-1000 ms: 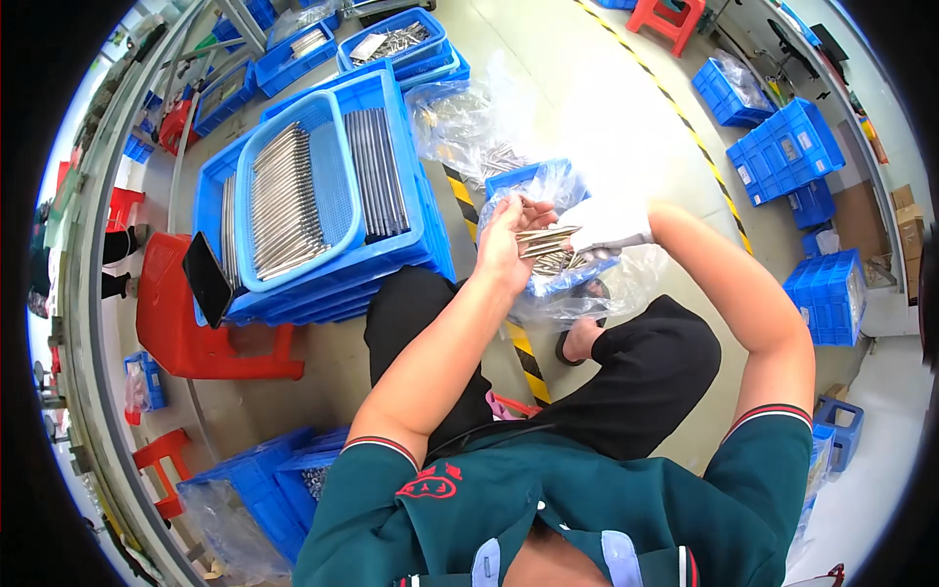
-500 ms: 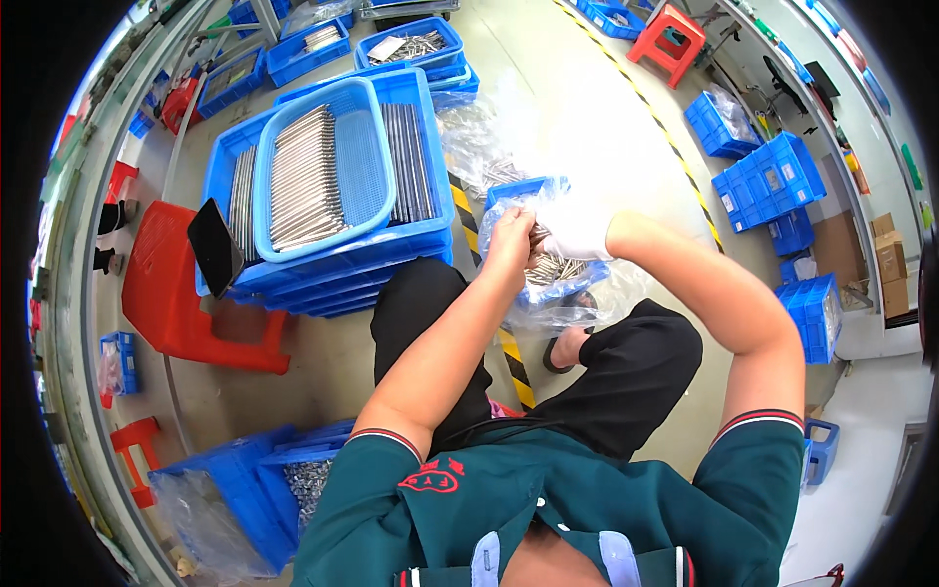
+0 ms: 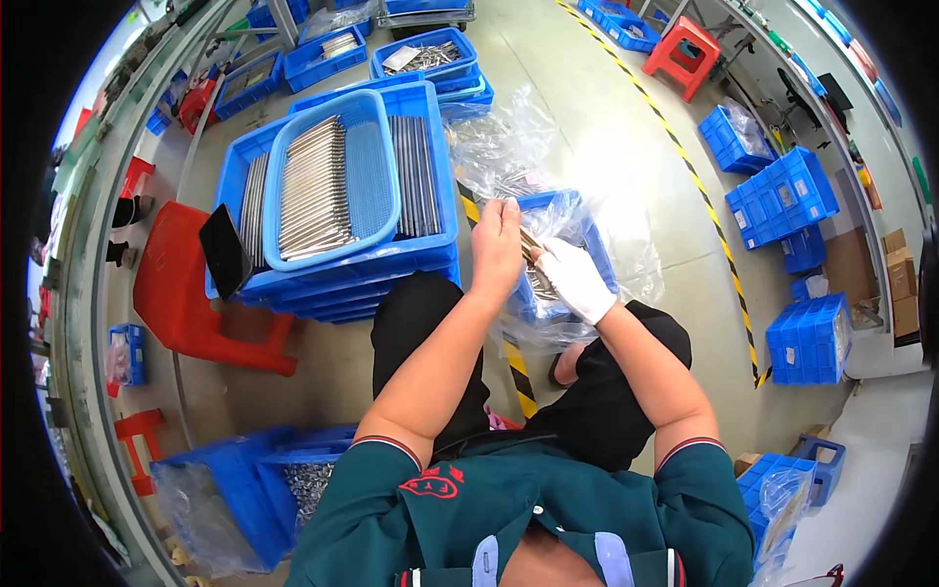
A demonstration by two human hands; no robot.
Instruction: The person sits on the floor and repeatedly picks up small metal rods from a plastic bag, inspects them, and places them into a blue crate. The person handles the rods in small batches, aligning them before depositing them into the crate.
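My bare left hand (image 3: 497, 245) is closed, its fingers wrapped round some slim metal rods (image 3: 529, 242) whose ends show at its right side. In a white glove, my right hand (image 3: 577, 281) pinches the near ends of these rods. How many rods there are is hard to make out. Both hands are above a blue crate (image 3: 599, 256) lined with clear plastic bag, between my knees and just ahead of them. Loose metal rods (image 3: 541, 285) lie in it, partly hidden by my hands.
At the left, stacked blue crates (image 3: 445, 240) carry a light-blue basket (image 3: 377, 186) of silver rods; a dark phone-like slab (image 3: 225, 251) leans at their corner. Beside them stands a red stool (image 3: 171, 284). More blue crates (image 3: 782, 201) line the right. Striped tape (image 3: 675, 157) marks the floor.
My right hand has come down and nearer to me, and its elbow has dropped inward. The left hand stays close to its place. The whole view has shifted slightly.
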